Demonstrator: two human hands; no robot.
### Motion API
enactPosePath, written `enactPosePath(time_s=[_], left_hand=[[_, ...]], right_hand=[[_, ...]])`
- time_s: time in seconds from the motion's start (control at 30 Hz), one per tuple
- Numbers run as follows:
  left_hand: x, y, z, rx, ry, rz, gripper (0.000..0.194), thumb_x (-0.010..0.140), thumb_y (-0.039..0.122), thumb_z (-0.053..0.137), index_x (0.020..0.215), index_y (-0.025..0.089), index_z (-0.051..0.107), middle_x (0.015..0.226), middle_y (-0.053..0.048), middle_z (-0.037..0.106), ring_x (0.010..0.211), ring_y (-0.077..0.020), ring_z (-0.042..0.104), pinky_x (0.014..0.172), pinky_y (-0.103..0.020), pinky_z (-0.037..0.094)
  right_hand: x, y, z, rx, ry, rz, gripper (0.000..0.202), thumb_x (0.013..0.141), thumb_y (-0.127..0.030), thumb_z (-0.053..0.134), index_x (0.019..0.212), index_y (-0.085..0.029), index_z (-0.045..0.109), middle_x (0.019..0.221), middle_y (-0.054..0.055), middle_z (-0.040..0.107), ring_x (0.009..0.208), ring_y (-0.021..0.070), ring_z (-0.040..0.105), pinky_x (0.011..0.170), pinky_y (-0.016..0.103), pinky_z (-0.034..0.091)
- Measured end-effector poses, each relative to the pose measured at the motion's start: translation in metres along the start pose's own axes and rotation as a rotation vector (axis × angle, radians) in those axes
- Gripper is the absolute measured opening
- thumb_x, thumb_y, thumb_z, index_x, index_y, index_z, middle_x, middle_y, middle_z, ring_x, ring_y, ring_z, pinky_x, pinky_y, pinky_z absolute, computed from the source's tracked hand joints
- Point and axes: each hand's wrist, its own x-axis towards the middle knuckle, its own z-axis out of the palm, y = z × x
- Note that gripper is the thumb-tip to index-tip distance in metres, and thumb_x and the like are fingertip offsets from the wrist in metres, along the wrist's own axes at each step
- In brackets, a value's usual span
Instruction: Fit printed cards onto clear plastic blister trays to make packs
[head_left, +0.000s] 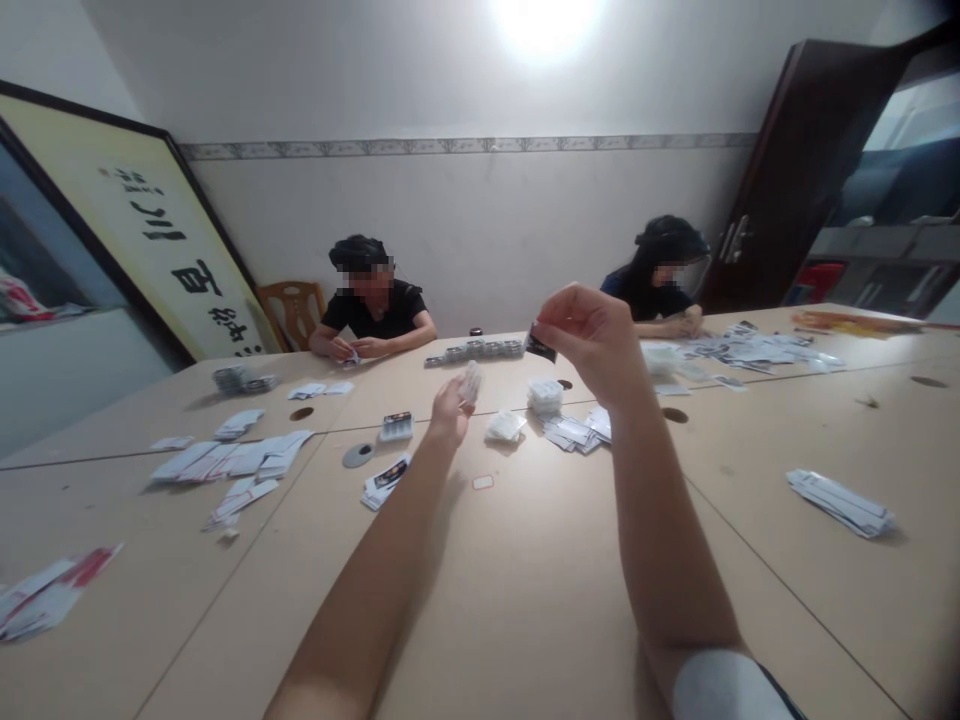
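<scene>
My left hand (452,408) is closed around a small clear plastic case (470,382), held above the middle of the table. Higher up and to the right, my right hand (589,335) pinches a small dark printed card (542,344) between thumb and fingertips. Below my hands are a stack of clear plastic cases (545,396) and a pale flat packet (505,427). Left of my left forearm lie a case with a dark card (396,427) and a pile of printed cards (388,480). White slips (576,432) are partly hidden by my right arm.
Two people sit across the table (540,580): one person (373,300) handles a small paper, another (656,275) sits by a paper heap (750,347). Filled cases (476,349) line the far edge. Paper stacks (232,458) lie left, another bundle (840,502) right.
</scene>
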Motion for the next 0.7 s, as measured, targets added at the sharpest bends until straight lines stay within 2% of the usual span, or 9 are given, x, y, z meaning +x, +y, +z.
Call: enactPosePath(time_s=[0.07,0.13,0.23,0.3,0.47,0.57,0.7], left_hand=[[-0.003,0.034,-0.019,-0.167,-0.080,0.002,0.035,0.102,0.039,0.045,0.124,0.016,0.061,0.126,-0.014,0.065,0.111,-0.0235,0.066,0.093,-0.043,0.058],[-0.012,0.066,-0.035,-0.306,-0.161,0.032,0.037,0.101,0.034,0.035,0.117,0.017,0.064,0.125,-0.015,0.068,0.116,-0.0230,0.067,0.094,-0.040,0.058],[-0.030,0.102,-0.050,-0.446,-0.250,0.088,0.038,0.096,0.036,0.036,0.115,0.017,0.064,0.126,-0.015,0.069,0.122,-0.0237,0.065,0.098,-0.040,0.057],[-0.043,0.117,-0.055,-0.516,-0.280,0.116,0.040,0.094,0.038,0.039,0.117,0.016,0.063,0.128,-0.014,0.068,0.123,-0.0235,0.064,0.100,-0.039,0.055],[-0.066,0.125,-0.059,-0.651,-0.264,0.172,0.039,0.088,0.031,0.060,0.126,0.019,0.057,0.132,-0.011,0.064,0.122,-0.0199,0.063,0.107,-0.031,0.050],[-0.073,0.122,-0.057,-0.556,-0.266,0.245,0.046,0.085,0.030,0.067,0.128,0.020,0.055,0.133,-0.011,0.063,0.121,-0.0211,0.063,0.110,-0.034,0.047],[-0.080,0.121,-0.052,-0.313,-0.221,0.386,0.057,0.075,0.032,0.080,0.127,0.023,0.056,0.130,-0.011,0.062,0.124,-0.0250,0.060,0.111,-0.040,0.045]], right_hand=[[0.001,0.002,0.002,0.011,0.025,0.023,0.013,0.071,-0.022,0.076,0.072,-0.021,0.063,0.069,-0.002,0.064,0.065,0.0121,0.061,0.065,0.029,0.050],[0.000,0.003,0.004,0.027,0.051,0.030,0.014,0.070,-0.022,0.077,0.071,-0.021,0.063,0.069,-0.002,0.065,0.065,0.0126,0.062,0.066,0.030,0.051],[-0.002,0.003,0.007,0.026,0.055,0.031,0.013,0.071,-0.022,0.077,0.072,-0.020,0.064,0.069,-0.002,0.066,0.066,0.0126,0.063,0.068,0.030,0.052],[-0.004,0.002,0.008,0.021,0.037,0.040,0.011,0.072,-0.022,0.077,0.074,-0.020,0.066,0.072,-0.001,0.068,0.069,0.0132,0.065,0.071,0.030,0.054],[-0.007,0.006,0.014,0.027,0.027,0.063,0.010,0.075,-0.027,0.079,0.078,-0.020,0.073,0.084,0.002,0.073,0.080,0.0162,0.070,0.083,0.035,0.057],[-0.007,0.012,0.024,-0.034,0.039,0.045,0.014,0.078,-0.035,0.077,0.083,-0.022,0.077,0.098,0.006,0.072,0.096,0.0201,0.069,0.084,0.037,0.057],[-0.009,0.014,0.044,-0.136,0.064,-0.003,0.027,0.088,-0.050,0.066,0.092,-0.026,0.079,0.107,0.010,0.069,0.123,0.0257,0.058,0.083,0.038,0.056]])
